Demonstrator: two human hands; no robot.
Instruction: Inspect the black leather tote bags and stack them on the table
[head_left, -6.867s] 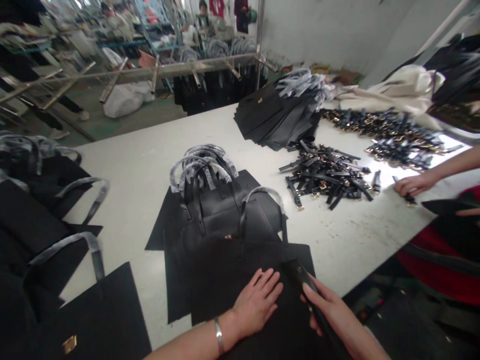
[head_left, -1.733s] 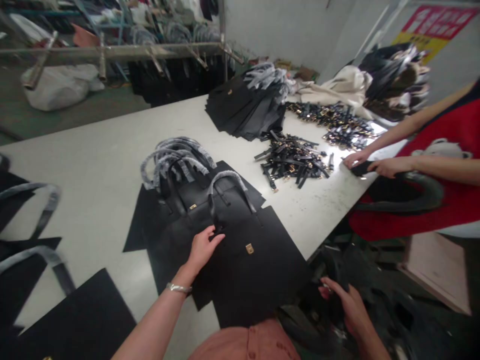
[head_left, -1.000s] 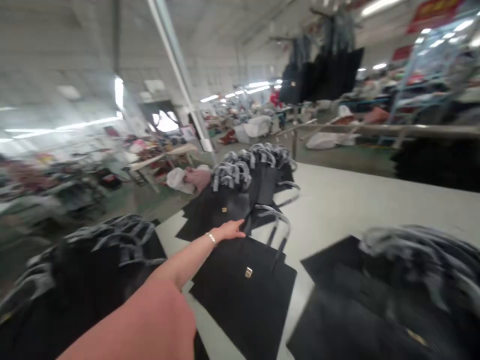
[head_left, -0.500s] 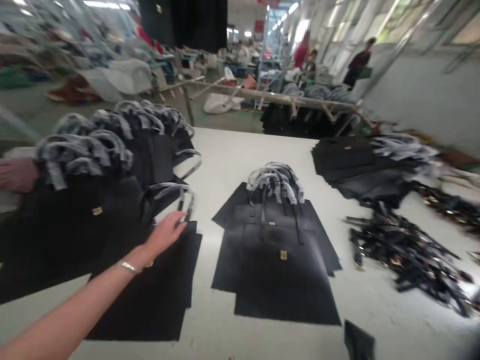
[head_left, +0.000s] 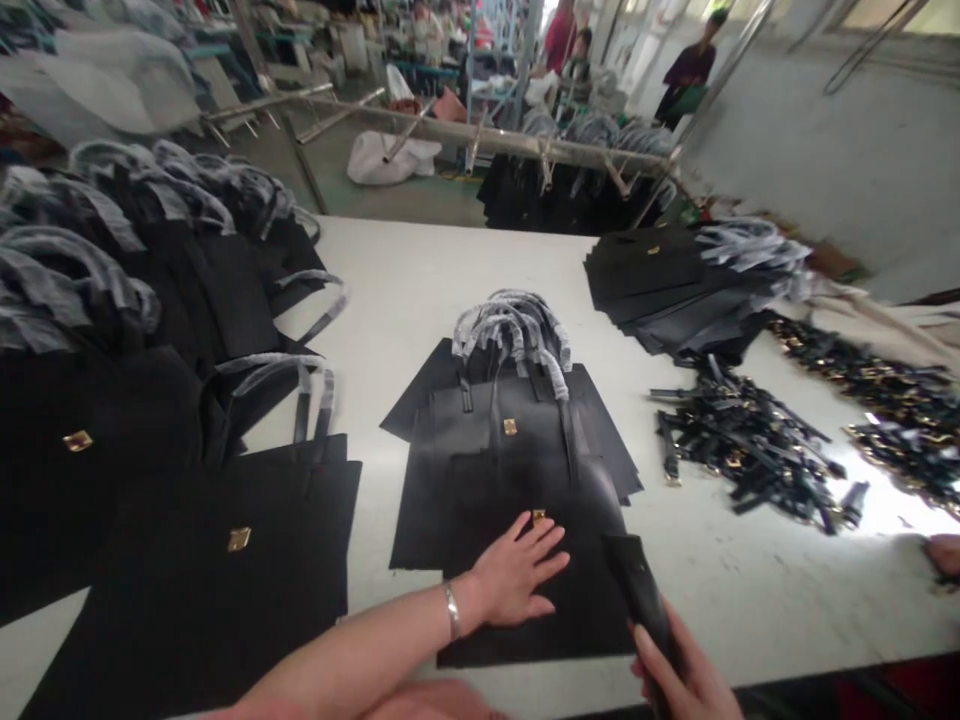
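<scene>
My left hand lies with spread fingers on the front black panel of the middle stack, just below its gold clasp. Thumb and fingers of my right hand are wrapped round a folded black leather piece, held up at the stack's lower right corner. Clear-wrapped handles stand at the top of this stack. To the left is another black panel with a gold clasp and wrapped handles.
Black bag pieces with wrapped handles pile up at the left. At the right lie buckled black straps and a fanned black stack. Another person's hand shows at the right edge. A metal rail runs beyond the white table.
My left hand has moved from the left pile's handles onto the middle stack. My right hand has come into view holding the black piece. The camera view has shifted right and down.
</scene>
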